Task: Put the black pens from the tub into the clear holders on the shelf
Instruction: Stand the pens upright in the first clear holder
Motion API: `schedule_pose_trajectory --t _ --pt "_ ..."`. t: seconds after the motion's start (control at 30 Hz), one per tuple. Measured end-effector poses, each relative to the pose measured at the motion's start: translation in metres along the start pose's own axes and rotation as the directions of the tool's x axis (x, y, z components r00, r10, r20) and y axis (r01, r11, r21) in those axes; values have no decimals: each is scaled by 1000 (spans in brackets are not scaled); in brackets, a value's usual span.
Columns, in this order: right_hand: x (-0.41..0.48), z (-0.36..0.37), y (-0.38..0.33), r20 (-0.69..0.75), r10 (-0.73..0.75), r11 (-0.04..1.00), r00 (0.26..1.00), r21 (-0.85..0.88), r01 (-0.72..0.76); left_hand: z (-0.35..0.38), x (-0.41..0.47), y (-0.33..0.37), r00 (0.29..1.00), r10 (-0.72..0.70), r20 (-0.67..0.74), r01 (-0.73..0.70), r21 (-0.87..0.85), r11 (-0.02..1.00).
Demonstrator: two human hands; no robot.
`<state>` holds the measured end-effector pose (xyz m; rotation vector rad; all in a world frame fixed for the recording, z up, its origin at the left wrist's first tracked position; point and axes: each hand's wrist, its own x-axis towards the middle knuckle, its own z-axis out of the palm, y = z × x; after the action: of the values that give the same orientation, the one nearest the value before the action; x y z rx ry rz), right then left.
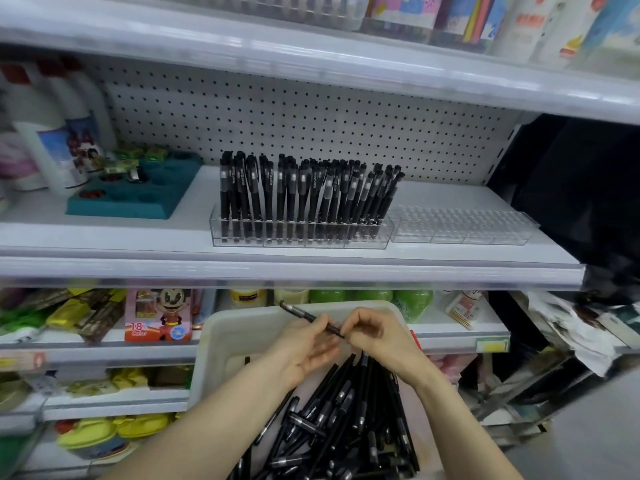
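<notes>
Below perforated pegboard (311, 109), left hand (304, 348) and right hand (377, 337) hold slim pen (300, 313).

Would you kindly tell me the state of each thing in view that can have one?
Left holder: filled with upright pens.
Right holder: empty.
Tub: holds a loose pile of pens.
Held pen: lifted above the tub, tilted.
Left hand: holds the held pen near its middle.
Right hand: pinches the held pen's lower end.
</notes>
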<state>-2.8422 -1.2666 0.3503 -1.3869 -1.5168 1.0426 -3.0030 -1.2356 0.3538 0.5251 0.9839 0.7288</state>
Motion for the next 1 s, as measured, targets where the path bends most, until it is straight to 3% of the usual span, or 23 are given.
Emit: schedule_pose_trajectory --t 0.07,0.1,0.17,0.2,0.27,0.47,0.57,0.67,0.8,1.0 --pt "1 -2 -6 -80 -45 999 996 -20 43 -1 3 1 974 226 20 -221 319 922" --pt "1 -4 -10 -122 -59 998 991 -20 57 -4 4 3 935 345 87 -339 509 791" --pt "5 -7 -15 -162 -53 998 985 -37 48 -10 7 7 831 485 273 -489 775 402" --pt "7 -7 -16 -161 -47 998 986 -57 38 -11 8 9 795 502 340 -503 832 234" --pt "11 -6 -20 -146 -62 994 987 -95 49 -9 8 11 748 516 417 -506 861 37" --pt "20 -20 -36 -192 -126 992 973 -49 119 6 5 30 613 570 547 -551 813 -187" --pt "27 -41 -62 -349 -159 986 923 -7 167 12 6 53 446 681 581 -520 787 -330" --pt "36 -65 -92 -511 -249 965 823 -56 257 14 15 79 239 741 628 -389 761 -519" --pt "56 -78 -118 -592 -364 929 719 -178 324 10 31 97 242 737 631 -244 774 -583" --pt "86 -73 -121 -561 -447 886 697 -384 260 3 45 89 172 746 643 -217 764 -608"
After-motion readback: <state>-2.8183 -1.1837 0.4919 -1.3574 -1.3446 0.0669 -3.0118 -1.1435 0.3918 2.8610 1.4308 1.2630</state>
